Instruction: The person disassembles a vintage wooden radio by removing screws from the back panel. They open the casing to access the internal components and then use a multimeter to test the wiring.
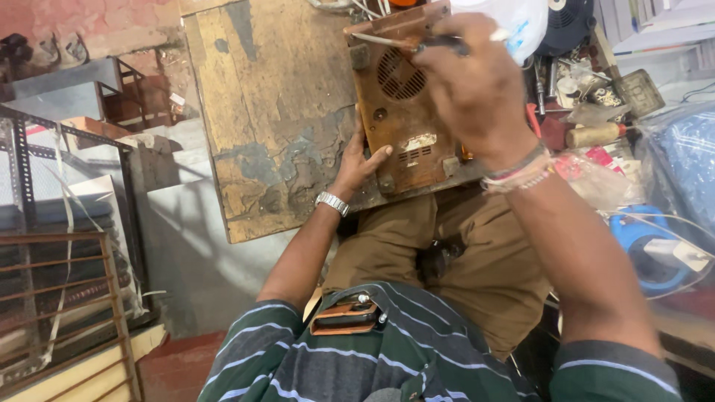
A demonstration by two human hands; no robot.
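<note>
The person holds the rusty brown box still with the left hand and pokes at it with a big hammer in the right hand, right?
Not quite. The right hand holds a thin screwdriver-like tool, not a big hammer. The rest stands: the left hand steadies the rusty brown box on the worn wooden board, as the head view shows.

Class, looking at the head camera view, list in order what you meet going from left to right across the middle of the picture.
Metal rack → worn wooden board → left hand → rusty brown appliance casing → right hand holding a screwdriver → wooden-handled tool → blue plastic-wrapped bundle.
</note>
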